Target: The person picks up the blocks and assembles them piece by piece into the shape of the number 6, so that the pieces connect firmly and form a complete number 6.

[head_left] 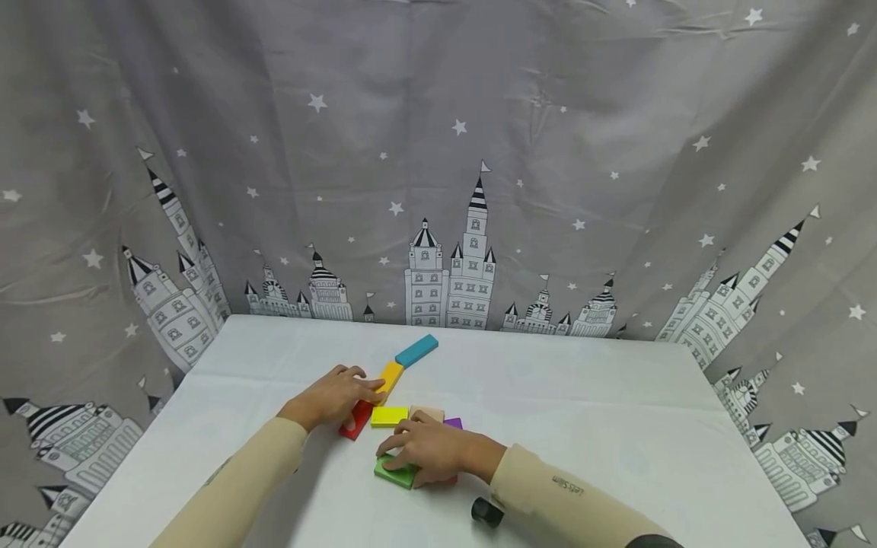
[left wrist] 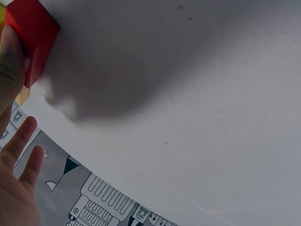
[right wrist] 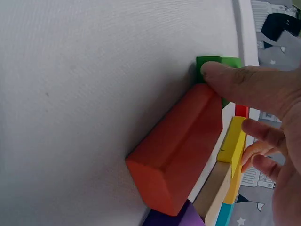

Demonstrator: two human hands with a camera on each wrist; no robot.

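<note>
My left hand holds a red block, its thumb against the side in the left wrist view and its index fingertip near where red meets the orange-yellow block. My right hand pinches a green block; the right wrist view shows the thumb on its end. Under that hand lies an orange-red block, meeting the green one. A yellow block, a plain wooden block and a purple block lie just beyond, partly covered by the right hand.
A blue block extends the angled row at the back. A small black cylinder lies by the right forearm. White cloth covers the table, and a grey castle-print curtain hangs behind it.
</note>
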